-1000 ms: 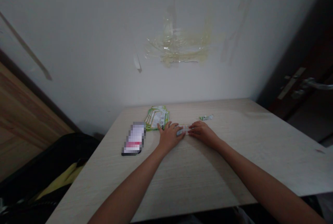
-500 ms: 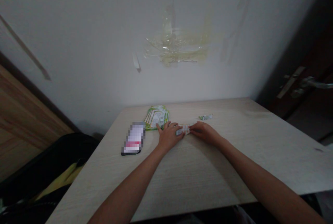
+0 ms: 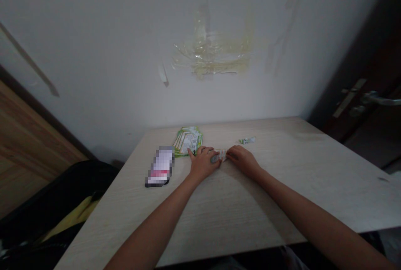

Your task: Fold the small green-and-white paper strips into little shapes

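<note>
A small printed packet or strip [image 3: 219,156], whitish with orange and dark print, lies flat on the table between my hands. My left hand [image 3: 203,162] rests palm down with several fingers spread. Its thumb and forefinger hold the strip from both sides against the table. At the strip's right end my right hand [image 3: 242,158] is closed, fingertips pinched on its edge. Part of the strip is hidden under the fingers. Just beyond the left fingertips lies a stack of green and white printed packets [image 3: 187,141], overlapping one another.
A phone [image 3: 160,165] with a blurred screen lies left of my left hand. A small torn green-white scrap [image 3: 247,140] is behind my right hand. The pale wooden table [image 3: 300,157] meets a wall with old tape [image 3: 216,59]. A dark bag [image 3: 84,186] stands at the left.
My right hand has shifted slightly left along the strip, and less of the strip shows. The left hand stays in place. The view has moved very slightly.
</note>
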`<state>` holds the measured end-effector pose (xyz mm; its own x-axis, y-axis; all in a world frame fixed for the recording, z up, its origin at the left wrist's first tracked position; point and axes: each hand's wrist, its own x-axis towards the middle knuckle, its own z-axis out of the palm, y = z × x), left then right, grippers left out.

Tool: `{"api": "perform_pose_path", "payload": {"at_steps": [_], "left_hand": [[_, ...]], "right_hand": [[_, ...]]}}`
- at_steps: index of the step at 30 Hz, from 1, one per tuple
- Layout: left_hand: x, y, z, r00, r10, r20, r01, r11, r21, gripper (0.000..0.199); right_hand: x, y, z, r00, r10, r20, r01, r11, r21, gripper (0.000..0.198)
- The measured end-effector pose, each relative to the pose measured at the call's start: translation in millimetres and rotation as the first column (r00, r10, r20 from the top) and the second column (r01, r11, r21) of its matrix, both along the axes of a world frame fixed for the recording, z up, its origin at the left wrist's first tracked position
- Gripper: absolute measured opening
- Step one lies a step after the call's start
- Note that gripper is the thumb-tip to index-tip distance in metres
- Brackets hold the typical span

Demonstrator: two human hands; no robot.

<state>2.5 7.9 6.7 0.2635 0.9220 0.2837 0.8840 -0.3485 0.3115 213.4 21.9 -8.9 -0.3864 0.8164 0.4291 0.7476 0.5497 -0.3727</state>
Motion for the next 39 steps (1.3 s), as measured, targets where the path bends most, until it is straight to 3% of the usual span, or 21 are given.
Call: {"api": "perform_pose_path", "payload": {"at_steps": [7,19,27,39], "left_hand": [[-0.2,0.1,-1.3,1.0,-0.003,-0.004,0.003,1.0,0.004,0.031],[1.0,-2.0,2.8,0.998,0.021,-0.061,-0.022,1.0,-0.008,0.032],[-0.9,1.2,-0.7,1.0,0.001,-0.008,-0.002,1.0,-0.012,0.032],[0.5,-0.7,-0.2,0.999,0.018,-0.034,-0.018,1.0,-0.002,0.032]], "right_hand": [[7.6,3.2,-5.0,0.994,0.098,-0.051,-0.095,0.994,0.055,0.02],[-1.2,8.3,-5.1,0.998,0.059,0.022,-0.062,0.979,0.192,0.02],[-4.6,10.2,-0.4,0.997,0.032,0.071,-0.046,0.979,0.197,0.012],[3.0,4.2,-3.2,0.992,0.068,0.103,-0.087,0.977,0.196,0.018]]}}
